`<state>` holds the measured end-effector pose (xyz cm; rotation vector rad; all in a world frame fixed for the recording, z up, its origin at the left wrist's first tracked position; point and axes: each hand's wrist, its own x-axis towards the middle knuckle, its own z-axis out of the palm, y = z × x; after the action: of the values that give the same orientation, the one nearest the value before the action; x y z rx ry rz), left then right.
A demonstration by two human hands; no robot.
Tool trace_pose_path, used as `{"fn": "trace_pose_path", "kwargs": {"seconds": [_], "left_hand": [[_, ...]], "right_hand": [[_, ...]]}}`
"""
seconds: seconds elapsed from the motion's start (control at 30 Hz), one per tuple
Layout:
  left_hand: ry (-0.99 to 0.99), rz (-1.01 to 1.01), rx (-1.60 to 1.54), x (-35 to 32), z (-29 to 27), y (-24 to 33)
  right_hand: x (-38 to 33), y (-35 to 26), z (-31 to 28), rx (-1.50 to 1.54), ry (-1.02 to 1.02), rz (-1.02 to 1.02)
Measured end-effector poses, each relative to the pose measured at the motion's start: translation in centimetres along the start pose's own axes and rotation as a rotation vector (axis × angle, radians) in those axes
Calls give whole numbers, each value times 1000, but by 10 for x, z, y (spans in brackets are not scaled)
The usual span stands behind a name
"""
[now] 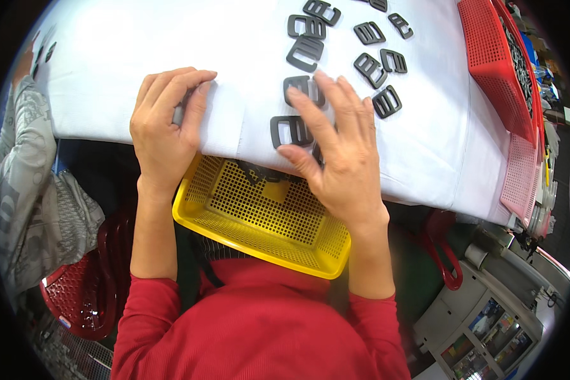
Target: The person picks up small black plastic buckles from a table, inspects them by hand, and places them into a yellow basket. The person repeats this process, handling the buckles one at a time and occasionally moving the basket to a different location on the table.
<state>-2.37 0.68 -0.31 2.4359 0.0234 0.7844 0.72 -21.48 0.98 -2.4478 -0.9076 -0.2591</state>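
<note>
left hand [164, 130]: fingers curled, perhaps pinching something | right hand [335, 145]: fingers spread flat on black buckles [291, 131]

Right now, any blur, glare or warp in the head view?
Head view: sharp at centre, buckles crisp; fisheye bends the table edge and leaves black corners; white cloth is bright, near blown out; soft shadow under the right hand; no motion blur on the left hand.

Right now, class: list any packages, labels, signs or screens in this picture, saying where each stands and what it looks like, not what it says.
Screens: lower right, on a pale grey machine; small panels showing colourful pictures.
Label: lower left, on the rim of a red basket; a small white tag.
Packages and signs: none that can be made out.
</note>
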Motion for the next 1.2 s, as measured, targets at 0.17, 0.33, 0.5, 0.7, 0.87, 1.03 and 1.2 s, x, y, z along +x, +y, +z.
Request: {"fn": "trace_pose_path", "kwargs": {"seconds": [0.17, 0.33, 0.5, 0.7, 0.87, 1.03, 1.2], "left_hand": [[-43, -15, -24, 1, -3, -1], [-166, -9, -171, 20, 2, 12], [-239, 218, -92, 38, 30, 36], [-429, 239, -70, 38, 25, 42], [-309, 313, 9, 59, 33, 36], [-391, 406, 127, 69, 47, 23], [-510, 384, 96, 68, 39, 23]], "right_hand": [[-8, -2, -6, -3, -117, -57], [-39, -25, -40, 239, -304, -103], [-21, 17, -53, 24, 13, 8], [-21, 35, -50, -193, 51, 205], [2, 38, -36, -95, 97, 147], [12, 40, -27, -186, 12, 59], [8, 52, -44, -95, 7, 118]]}}
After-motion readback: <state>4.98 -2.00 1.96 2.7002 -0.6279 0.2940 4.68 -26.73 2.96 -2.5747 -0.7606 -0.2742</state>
